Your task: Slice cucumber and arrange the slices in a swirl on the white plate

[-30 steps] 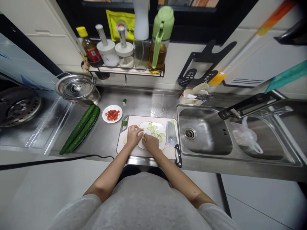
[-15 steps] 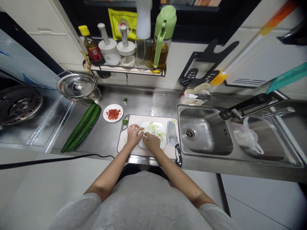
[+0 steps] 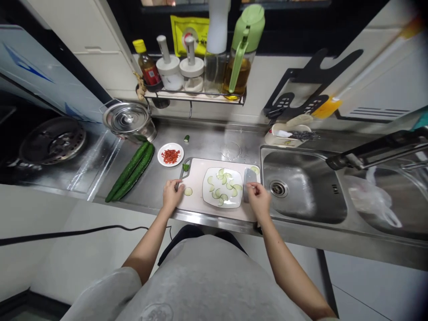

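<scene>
A white square plate (image 3: 222, 201) with thin cucumber slices (image 3: 234, 187) arranged in curved groups lies on the pale cutting board (image 3: 197, 206). My left hand (image 3: 171, 196) is at the board's left side, thumb and fingers closed about its grey edge, near a loose cucumber slice (image 3: 188, 191). To the right of the plate, my right hand (image 3: 259, 199) is over the cleaver (image 3: 248, 178), with its fingertips pinched together at the blade. The hand hides the cleaver's handle, and whether anything is between those fingers is unclear.
Two whole cucumbers (image 3: 131, 173) and a small plate of chopped red pieces (image 3: 170, 154) are to the left. A lidded steel pot (image 3: 129, 120) stands behind them. Sink basins (image 3: 301, 191) adjoin the board's right side. A rack (image 3: 197, 95) holds bottles and jars above the counter.
Both hands have left the plate: the left went to the board's left edge, the right to the cleaver. The whole plate is now uncovered. The view has shifted left.
</scene>
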The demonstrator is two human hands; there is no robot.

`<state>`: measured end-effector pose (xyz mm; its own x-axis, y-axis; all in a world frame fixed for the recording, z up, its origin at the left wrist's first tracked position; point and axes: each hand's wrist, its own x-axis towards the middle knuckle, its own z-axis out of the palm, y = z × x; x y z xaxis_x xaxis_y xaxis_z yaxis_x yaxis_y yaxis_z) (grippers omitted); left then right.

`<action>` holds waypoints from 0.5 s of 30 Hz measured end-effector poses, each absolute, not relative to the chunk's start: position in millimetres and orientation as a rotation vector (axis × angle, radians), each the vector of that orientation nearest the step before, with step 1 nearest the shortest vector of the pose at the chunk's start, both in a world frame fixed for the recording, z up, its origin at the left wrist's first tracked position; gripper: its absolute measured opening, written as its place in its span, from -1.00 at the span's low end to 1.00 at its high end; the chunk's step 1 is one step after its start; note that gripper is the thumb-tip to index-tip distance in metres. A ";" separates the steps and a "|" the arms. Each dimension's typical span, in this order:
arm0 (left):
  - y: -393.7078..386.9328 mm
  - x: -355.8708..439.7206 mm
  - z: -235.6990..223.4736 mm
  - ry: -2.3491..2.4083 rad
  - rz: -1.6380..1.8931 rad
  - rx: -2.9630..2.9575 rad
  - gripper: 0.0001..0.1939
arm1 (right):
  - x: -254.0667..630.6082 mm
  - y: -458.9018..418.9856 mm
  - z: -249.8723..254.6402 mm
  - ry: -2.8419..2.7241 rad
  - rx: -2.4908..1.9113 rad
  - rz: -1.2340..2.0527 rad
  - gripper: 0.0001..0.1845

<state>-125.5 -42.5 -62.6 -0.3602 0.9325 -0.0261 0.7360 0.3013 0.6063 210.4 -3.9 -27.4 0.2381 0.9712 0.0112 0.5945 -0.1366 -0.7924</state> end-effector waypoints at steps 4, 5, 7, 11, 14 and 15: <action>-52.4 -121.4 -62.6 2.199 0.465 1.572 -0.67 | 210.8 -13.1 -30.7 -1.421 -1.785 0.732 -0.58; -53.3 -118.9 -62.6 2.212 0.425 1.582 -0.64 | 209.1 -15.2 -30.4 -1.425 -1.784 0.743 -0.58; -54.0 -114.0 -63.0 2.234 0.383 1.590 -0.63 | 205.6 -18.8 -29.2 -1.436 -1.793 0.754 -0.57; -53.0 -108.2 -64.7 2.234 0.390 1.591 -0.72 | 202.4 -22.9 -28.7 -1.458 -1.798 0.754 -0.58; -52.0 -106.7 -66.4 2.213 0.415 1.588 -0.78 | 203.0 -24.9 -30.2 -1.468 -1.806 0.756 -0.57; -51.7 -106.2 -66.9 2.199 0.423 1.587 -0.80 | 203.3 -25.7 -30.5 -1.472 -1.807 0.756 -0.57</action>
